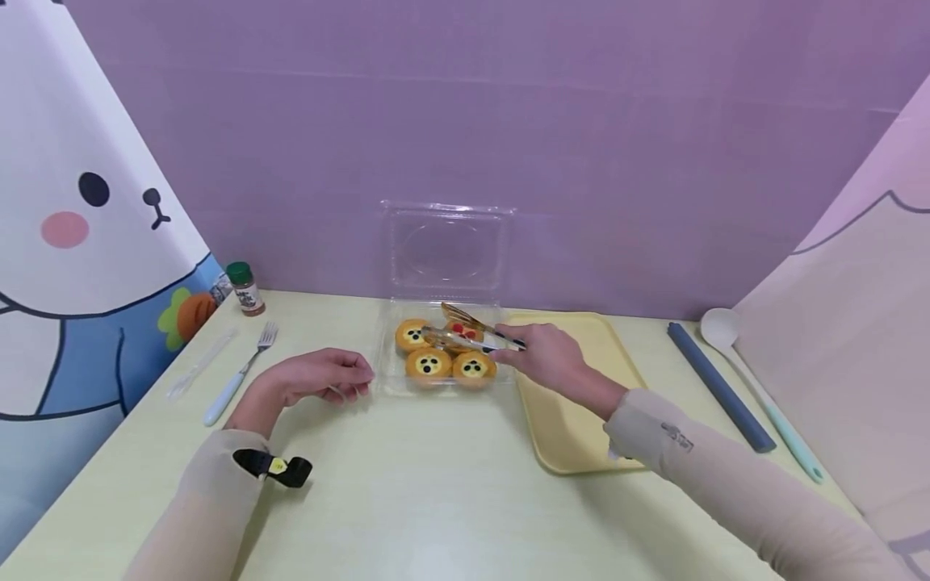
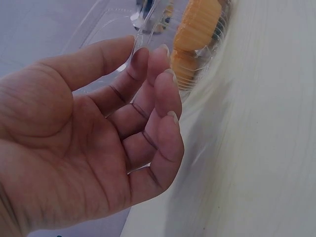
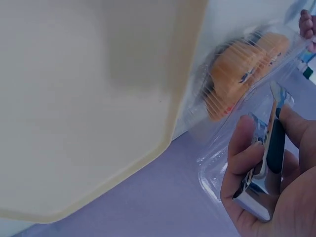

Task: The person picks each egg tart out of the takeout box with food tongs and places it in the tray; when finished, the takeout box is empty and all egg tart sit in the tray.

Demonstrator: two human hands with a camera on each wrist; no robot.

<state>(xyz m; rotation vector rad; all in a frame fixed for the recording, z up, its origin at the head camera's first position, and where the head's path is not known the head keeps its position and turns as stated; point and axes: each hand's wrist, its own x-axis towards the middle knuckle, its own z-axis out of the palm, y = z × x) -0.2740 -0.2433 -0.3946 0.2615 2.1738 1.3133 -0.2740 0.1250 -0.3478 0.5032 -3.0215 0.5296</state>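
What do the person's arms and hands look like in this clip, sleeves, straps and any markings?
Both arms wear long, close-fitting pale beige sleeves down to the wrists. The left sleeve carries a black strap with a small yellow patch near the wrist. The right sleeve has a small dark printed mark by the cuff. The left hand and right hand are bare, with no gloves; no rings or watch show.

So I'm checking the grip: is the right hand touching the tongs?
Touching: the right wrist view shows the right hand with fingers curled around the tongs.
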